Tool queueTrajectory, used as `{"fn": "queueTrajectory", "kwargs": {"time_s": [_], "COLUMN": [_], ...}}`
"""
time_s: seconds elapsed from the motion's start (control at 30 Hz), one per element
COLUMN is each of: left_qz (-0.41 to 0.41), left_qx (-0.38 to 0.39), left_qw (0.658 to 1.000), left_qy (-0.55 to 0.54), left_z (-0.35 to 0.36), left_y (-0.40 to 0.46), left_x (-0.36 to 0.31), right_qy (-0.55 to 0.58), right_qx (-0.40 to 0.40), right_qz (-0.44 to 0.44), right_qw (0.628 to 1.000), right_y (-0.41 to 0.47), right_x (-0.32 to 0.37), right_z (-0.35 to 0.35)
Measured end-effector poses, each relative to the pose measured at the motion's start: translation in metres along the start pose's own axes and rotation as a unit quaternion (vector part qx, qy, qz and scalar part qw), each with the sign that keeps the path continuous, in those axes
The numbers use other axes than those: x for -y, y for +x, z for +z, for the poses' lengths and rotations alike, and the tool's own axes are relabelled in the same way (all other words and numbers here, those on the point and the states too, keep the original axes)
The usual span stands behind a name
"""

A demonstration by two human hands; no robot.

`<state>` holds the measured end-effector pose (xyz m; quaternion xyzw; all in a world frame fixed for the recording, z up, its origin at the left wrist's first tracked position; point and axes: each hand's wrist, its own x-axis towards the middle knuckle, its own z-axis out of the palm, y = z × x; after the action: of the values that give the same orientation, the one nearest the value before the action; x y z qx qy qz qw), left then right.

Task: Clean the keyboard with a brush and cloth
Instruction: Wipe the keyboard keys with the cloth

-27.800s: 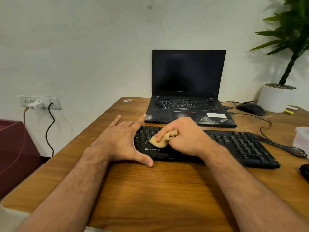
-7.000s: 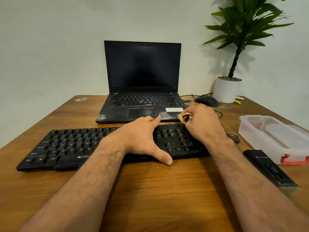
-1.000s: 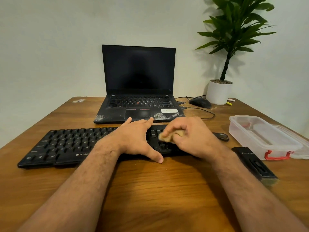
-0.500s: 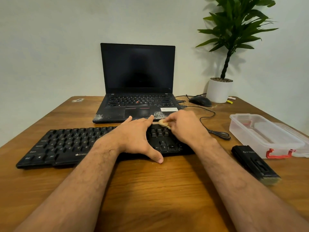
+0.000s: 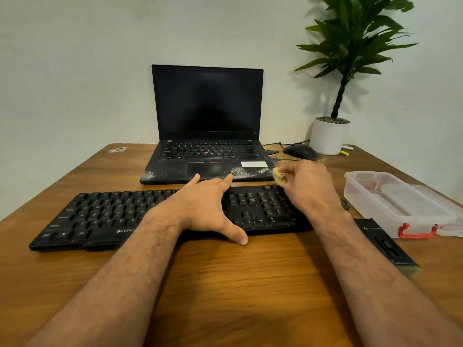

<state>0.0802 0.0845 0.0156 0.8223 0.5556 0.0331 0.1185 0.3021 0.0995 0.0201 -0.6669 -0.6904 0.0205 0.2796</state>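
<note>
While hands hold it, black keyboard, dusty

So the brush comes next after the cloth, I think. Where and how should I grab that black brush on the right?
Grip the brush by its black handle, around the middle, coming from above with the right hand. It lies flat on the table, its long sides free, bristles at the near end, so fingers can probably pinch across its width. The cloth would have to be put down first.
</note>
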Motion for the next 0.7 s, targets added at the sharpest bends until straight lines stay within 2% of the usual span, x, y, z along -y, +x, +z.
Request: {"fn": "queueTrajectory", "kwargs": {"time_s": [0.07, 0.13, 0.23, 0.3, 0.37, 0.5, 0.7], "left_qz": [-0.002, -0.002, -0.001, -0.001, -0.001, -0.003, -0.011], "left_qx": [0.002, 0.006, 0.005, 0.004, 0.002, -0.005, 0.0], "left_qw": [1.0, 1.0, 1.0, 1.0, 1.0, 0.999, 0.999], "left_qy": [0.003, 0.004, 0.004, 0.011, 0.023, 0.042, 0.041], "left_z": [-0.001, -0.002, 0.0, 0.0, 0.001, 0.001, 0.002], "left_y": [0.001, 0.001, 0.001, 0.0, 0.001, 0.002, 0.005], "left_x": [0.0, -0.001, 0.0, 0.001, 0.003, 0.004, 0.005], "right_qy": [0.042, 0.038, 0.036, 0.035, 0.074, 0.113, 0.158], "right_qx": [0.05, 0.078, 0.042, 0.015, 0.019, 0.128, 0.132], "right_qz": [-0.039, -0.04, 0.042, 0.063, 0.037, -0.033, -0.169], "right_qw": [0.997, 0.995, 0.998, 0.997, 0.996, 0.985, 0.964], "right_y": [-0.003, -0.002, 0.003, 0.003, -0.002, -0.024, -0.044], "right_x": [0.002, 0.002, -0.002, -0.007, -0.007, 0.0, 0.013], "right_z": [0.003, 0.01, 0.006, 0.0, -0.005, -0.014, -0.012]}}
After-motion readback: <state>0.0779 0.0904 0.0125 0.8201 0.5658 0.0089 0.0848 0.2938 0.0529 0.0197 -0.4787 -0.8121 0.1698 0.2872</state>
